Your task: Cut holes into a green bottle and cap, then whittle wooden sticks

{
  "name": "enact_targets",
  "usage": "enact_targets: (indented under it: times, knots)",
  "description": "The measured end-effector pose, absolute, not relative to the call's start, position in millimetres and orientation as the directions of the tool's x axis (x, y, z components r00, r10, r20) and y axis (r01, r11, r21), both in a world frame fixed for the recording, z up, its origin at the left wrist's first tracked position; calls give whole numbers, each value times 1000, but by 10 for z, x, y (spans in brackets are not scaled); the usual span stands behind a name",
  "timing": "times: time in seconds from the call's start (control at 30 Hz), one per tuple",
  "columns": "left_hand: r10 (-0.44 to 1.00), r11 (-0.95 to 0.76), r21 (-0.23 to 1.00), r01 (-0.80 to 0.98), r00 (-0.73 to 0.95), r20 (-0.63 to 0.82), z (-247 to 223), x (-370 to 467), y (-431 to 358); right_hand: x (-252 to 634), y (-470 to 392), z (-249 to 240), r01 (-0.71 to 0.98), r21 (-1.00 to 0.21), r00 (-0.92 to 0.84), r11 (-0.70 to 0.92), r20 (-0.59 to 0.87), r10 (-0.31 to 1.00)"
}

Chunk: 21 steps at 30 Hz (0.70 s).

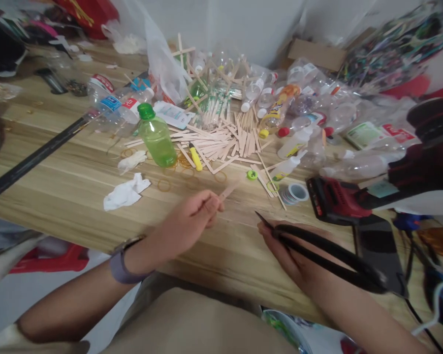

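Observation:
Between the fingertips of my left hand [195,216] is a flat wooden stick [230,189], its free end pointing up and right. My right hand [299,250] is closed on black scissors [317,250], whose dark tip points up and left, a little apart from the stick. Past both hands lies a loose pile of wooden sticks [214,145]. A yellow-handled cutter [195,156] rests at its near edge. A green bottle [157,137] with a green cap stands left of the pile, near several rubber bands.
White crumpled tissue [127,192] lies to the left. Clear plastic bottles [306,108] crowd the back right. A tape roll [294,193], a red and black power tool [335,199] and a dark phone [378,246] sit to the right. A long black bar [40,155] crosses the left side.

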<state>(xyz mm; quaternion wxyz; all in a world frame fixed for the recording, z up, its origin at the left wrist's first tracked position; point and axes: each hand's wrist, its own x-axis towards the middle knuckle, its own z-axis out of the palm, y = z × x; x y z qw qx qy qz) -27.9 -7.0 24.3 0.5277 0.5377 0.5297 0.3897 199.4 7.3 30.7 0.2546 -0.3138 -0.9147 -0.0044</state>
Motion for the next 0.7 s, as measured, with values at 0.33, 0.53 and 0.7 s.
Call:
enact_targets:
  times: [0.33,0.53,0.7]
  knots:
    - [985,-77,800,595,168,-29,256,-62,-294,1910,78,300,602,173,-763,780,412,498]
    - [978,-197,707,679,190,91,233,-22,-322,1925,88,304,574,221,-794,788,384,471]
    - [918,-388,430,815,301,259,161,-3,-325,1909,124,257,570,194,-798,799,362,481]
